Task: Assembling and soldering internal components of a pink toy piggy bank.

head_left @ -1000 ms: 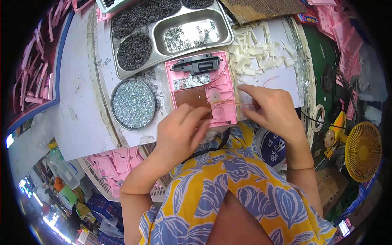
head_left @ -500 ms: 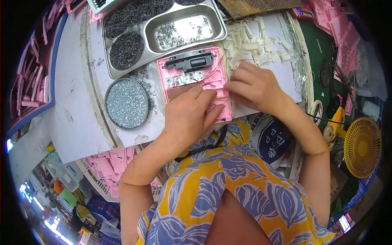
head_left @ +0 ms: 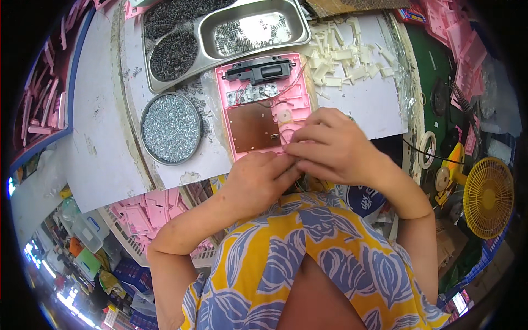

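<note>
An open pink plastic case [head_left: 304, 100] lies on the table in front of me. Across its far end sits a black plastic module [head_left: 258, 71], with a metal plate [head_left: 253, 94] and thin wires below it. A brown circuit board [head_left: 250, 127] fills the left middle, beside a small whitish round part [head_left: 284, 115]. My left hand [head_left: 259, 179] is at the case's near edge, fingers closed. From the right, my right hand [head_left: 333, 147] meets it at the near right corner, fingertips pinched together. Whatever the fingertips grip there is hidden.
Left of the case stands a round dish [head_left: 171, 127] of small silvery metal pieces. A metal tray [head_left: 206, 65] with dark springs lies behind. White plastic parts [head_left: 344, 58] are heaped at far right. Pink parts fill a basket [head_left: 129, 242] at lower left; a yellow fan [head_left: 488, 198] is at right.
Both hands have come nearer to me, from the middle and right side of the case to its near edge. The brown board and whitish round part now show uncovered.
</note>
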`<act>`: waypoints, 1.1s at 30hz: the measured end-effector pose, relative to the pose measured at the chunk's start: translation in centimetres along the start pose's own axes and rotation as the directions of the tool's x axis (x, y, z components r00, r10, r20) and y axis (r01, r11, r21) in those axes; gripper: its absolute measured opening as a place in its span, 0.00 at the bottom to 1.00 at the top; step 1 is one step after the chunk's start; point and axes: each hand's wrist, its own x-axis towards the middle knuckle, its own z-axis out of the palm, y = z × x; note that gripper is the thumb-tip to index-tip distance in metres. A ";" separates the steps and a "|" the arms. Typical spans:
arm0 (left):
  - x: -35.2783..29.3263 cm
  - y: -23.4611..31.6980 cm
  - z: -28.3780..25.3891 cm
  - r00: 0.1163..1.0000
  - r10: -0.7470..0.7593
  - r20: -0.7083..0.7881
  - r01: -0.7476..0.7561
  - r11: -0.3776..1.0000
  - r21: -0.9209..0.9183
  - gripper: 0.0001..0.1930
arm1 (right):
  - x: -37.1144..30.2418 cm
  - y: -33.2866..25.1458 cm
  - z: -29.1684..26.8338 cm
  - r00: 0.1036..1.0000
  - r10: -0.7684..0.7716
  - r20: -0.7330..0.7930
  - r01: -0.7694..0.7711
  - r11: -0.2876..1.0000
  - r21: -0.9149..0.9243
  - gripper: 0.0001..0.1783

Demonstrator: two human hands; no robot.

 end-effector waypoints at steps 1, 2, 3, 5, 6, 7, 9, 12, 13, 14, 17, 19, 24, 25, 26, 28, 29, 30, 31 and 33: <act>-0.4 0.0 0.1 1.000 -0.005 0.020 0.005 1.000 0.011 0.15 | -0.4 0.3 1.0 1.000 -0.006 0.009 0.006 1.000 -0.011 0.15; -0.9 -0.1 0.2 0.999 -0.021 -0.026 0.021 1.000 -0.008 0.14 | -0.7 0.6 1.7 1.000 -0.011 0.017 0.011 1.000 -0.023 0.15; -1.3 -0.2 0.2 0.997 -0.036 -0.071 0.034 0.999 -0.028 0.13 | -0.8 0.6 2.1 1.000 -0.015 0.025 0.015 0.999 -0.037 0.16; -2.1 -0.3 0.1 0.983 -0.107 -0.149 0.103 0.994 -0.031 0.11 | -0.7 0.3 2.3 1.000 0.001 0.024 0.000 0.999 -0.051 0.16; -2.5 -0.3 -0.2 0.970 -0.160 -0.181 0.159 0.987 -0.016 0.10 | -0.7 0.0 2.3 1.000 0.010 0.023 -0.009 0.998 -0.060 0.17; -3.0 -0.4 -0.5 0.954 -0.212 -0.213 0.216 0.976 -0.002 0.09 | -0.4 -0.5 2.3 0.998 0.037 0.041 -0.033 0.995 -0.093 0.17; -4.2 -0.5 -1.0 0.885 -0.399 -0.239 0.398 0.916 -0.054 0.08 | 0.3 -1.8 2.1 0.995 0.082 0.050 -0.075 0.988 -0.133 0.16; -4.9 -0.4 -1.2 0.740 -0.613 -0.277 0.571 0.790 -0.222 0.05 | 1.2 -3.2 1.8 0.993 0.119 -0.022 -0.120 0.989 -0.089 0.15; -5.2 -0.6 -1.2 0.732 -0.624 -0.275 0.575 0.781 -0.241 0.05 | 1.4 -3.3 2.9 0.993 0.105 -0.062 -0.111 0.988 -0.111 0.14; -5.6 -0.8 -1.3 0.725 -0.636 -0.265 0.583 0.771 -0.256 0.04 | 1.8 -3.8 4.9 0.990 0.095 -0.106 -0.108 0.986 -0.126 0.12; -7.1 -0.5 -0.9 0.774 -0.593 -0.223 0.577 0.805 -0.137 0.04 | 2.9 -4.7 7.2 0.990 0.108 -0.093 -0.122 0.979 -0.165 0.11; -8.2 0.4 -0.7 0.807 -0.574 -0.137 0.578 0.816 -0.013 0.05 | 3.3 -4.6 8.0 0.990 0.094 -0.107 -0.113 0.976 -0.188 0.10; -9.2 0.3 -1.5 0.858 -0.491 0.150 0.500 0.866 -0.030 0.07 | 3.4 -4.5 9.1 0.985 0.075 -0.156 -0.109 0.969 -0.221 0.10; -8.7 -0.3 -3.1 0.858 -0.480 0.182 0.492 0.870 -0.022 0.08 | 3.5 -4.3 9.1 0.984 0.074 -0.165 -0.112 0.966 -0.232 0.10; -8.2 -0.9 -3.9 0.858 -0.467 0.215 0.481 0.877 -0.014 0.09 | 3.5 -4.3 9.0 0.984 0.090 -0.152 -0.122 0.969 -0.216 0.10; -6.9 -1.6 -3.9 0.910 -0.413 0.048 0.415 0.900 -0.130 0.09 | 3.4 -4.7 8.5 0.984 0.109 -0.140 -0.137 0.968 -0.211 0.10; -5.8 -2.5 -3.8 0.928 -0.367 -0.061 0.352 0.919 -0.178 0.09 | 3.5 -4.7 8.1 0.987 0.118 -0.111 -0.139 0.969 -0.204 0.11; -5.5 -3.3 -3.5 0.939 -0.336 -0.076 0.316 0.928 -0.196 0.10 | 3.7 -4.7 7.2 0.994 0.075 -0.074 -0.090 0.970 -0.226 0.12; -5.9 -4.1 -3.0 0.948 -0.308 -0.081 0.284 0.933 -0.220 0.11 | 4.1 -4.1 5.5 0.996 0.026 -0.088 -0.035 0.994 -0.108 0.12; -6.4 -4.8 -2.8 0.962 -0.262 -0.070 0.239 0.941 -0.241 0.11 | 4.5 -2.0 0.5 0.993 -0.021 -0.117 0.027 0.998 0.048 0.13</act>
